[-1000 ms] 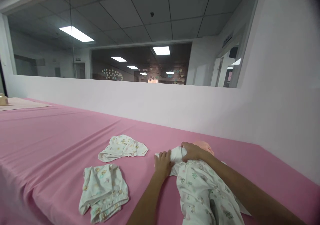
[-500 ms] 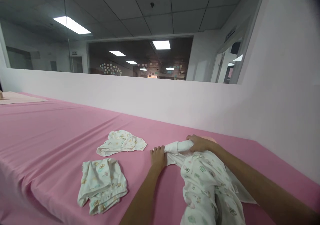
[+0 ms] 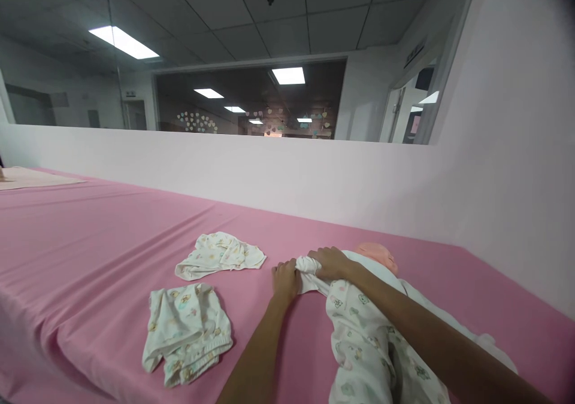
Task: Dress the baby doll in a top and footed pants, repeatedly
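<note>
The table meets the white wall along its far edge, under a long window; at the near left its pink cover spills over the edge in soft folds. Cover runs broadly to the left, with a narrower strip between the two loose garments and the hands. On the right lies a doll, its smooth, rounded peach head toward the wall. The white sleeve stretches left from it, thin and bunched into wrinkles. The left hand grasps its outer end; the right hand clasps it nearer the doll. Printed white trousers puff out toward the near side. Further left, one crumpled printed garment lies beyond another, roughly square, with a gathered elastic edge.
</note>
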`<state>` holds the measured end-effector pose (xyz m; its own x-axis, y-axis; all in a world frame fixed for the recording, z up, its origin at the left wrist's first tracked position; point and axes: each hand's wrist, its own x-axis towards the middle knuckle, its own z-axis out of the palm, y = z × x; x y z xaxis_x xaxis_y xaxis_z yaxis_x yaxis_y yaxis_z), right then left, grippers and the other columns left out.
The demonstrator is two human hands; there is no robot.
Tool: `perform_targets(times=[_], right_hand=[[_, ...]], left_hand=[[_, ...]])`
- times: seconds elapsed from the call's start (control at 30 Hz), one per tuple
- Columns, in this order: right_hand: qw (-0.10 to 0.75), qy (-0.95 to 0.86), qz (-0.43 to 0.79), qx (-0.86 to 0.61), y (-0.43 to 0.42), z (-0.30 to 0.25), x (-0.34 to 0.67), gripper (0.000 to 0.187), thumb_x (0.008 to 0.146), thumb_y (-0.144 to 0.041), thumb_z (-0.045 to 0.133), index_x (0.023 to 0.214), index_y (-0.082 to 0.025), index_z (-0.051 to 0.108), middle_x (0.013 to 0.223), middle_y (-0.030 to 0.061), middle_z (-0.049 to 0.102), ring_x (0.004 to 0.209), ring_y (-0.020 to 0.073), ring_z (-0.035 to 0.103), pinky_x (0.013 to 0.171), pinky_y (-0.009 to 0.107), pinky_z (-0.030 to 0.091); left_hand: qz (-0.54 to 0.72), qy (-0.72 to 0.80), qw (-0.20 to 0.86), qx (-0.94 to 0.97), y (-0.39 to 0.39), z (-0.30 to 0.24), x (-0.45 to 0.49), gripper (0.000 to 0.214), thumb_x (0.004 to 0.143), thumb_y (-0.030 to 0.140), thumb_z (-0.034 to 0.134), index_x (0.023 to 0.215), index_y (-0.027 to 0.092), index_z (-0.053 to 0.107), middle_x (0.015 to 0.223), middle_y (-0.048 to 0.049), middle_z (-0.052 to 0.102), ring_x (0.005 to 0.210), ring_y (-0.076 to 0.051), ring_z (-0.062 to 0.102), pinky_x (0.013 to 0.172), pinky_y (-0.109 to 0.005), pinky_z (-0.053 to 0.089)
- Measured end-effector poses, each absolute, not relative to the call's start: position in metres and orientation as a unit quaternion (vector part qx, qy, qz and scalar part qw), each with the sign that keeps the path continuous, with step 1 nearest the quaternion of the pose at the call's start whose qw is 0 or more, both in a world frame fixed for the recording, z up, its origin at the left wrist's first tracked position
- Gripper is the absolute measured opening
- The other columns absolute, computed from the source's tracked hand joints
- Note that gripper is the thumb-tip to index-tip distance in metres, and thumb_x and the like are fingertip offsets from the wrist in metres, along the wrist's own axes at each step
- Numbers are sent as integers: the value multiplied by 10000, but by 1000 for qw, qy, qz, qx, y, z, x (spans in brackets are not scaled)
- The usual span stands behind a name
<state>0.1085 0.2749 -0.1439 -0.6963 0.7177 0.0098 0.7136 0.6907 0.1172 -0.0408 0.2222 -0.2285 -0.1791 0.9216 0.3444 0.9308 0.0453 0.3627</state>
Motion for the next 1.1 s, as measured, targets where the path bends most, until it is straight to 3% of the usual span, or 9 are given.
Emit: perform_targets(times=[0.1,0.23,0.4,0.53,0.7,0.9,1.1], right_hand=[[24,919,73,387,273,-142,112,403,736,-310,596,1136,-261,594,1045,94,668,954,288,612,778,362,381],[24,912,98,398,271,-138,116,262,770,-340,578,1007,-251,644,960,93,682,902,291,624,744,360,383],[9,900,123,417,270,-137,119,308,823,-334,528,1095,-220,615,1024,145,653,942,314,606,766,388,375],[10,903,118,414,268,-134,125,292,805,-256,539,1086,-224,611,1031,132,641,957,297,592,790,380,361],[-7,913,97,397,258,-127,132,271,852,-392,499,1052,-248,612,1009,94,650,930,277,588,776,361,356],[-36,910,69,406,256,-128,118,355,830,-361,502,1169,-276,563,1082,71,653,955,252,602,754,332,374],[-44,895,50,442,262,-141,90,340,817,-362,521,1130,-255,598,1097,116,664,1000,297,615,806,404,401]], left_hand=[[-248,-747,19,-617,223,-229,-39,276,899,245,373,1018,207,619,1119,-87,632,1083,-265,512,894,-388,335],[-236,-789,26,-567,221,-227,-38,375,923,328,334,1025,174,661,1124,-133,605,1090,-300,495,921,-420,324],[-234,-823,36,-517,219,-226,-39,441,934,341,298,1037,134,674,1124,-162,597,1078,-306,500,930,-417,314],[-232,-837,38,-494,220,-225,-38,459,937,348,291,1049,128,677,1145,-168,596,1089,-316,495,931,-423,315],[-235,-839,33,-490,222,-225,-42,480,933,369,296,1042,110,686,1137,-185,592,1107,-329,486,931,-424,311],[-227,-811,33,-538,225,-228,-47,425,897,414,381,1043,146,677,1147,-151,598,1099,-302,493,951,-400,310],[-215,-791,23,-572,228,-222,-50,347,886,381,421,1061,185,648,1130,-112,619,1100,-266,521,934,-355,343]])
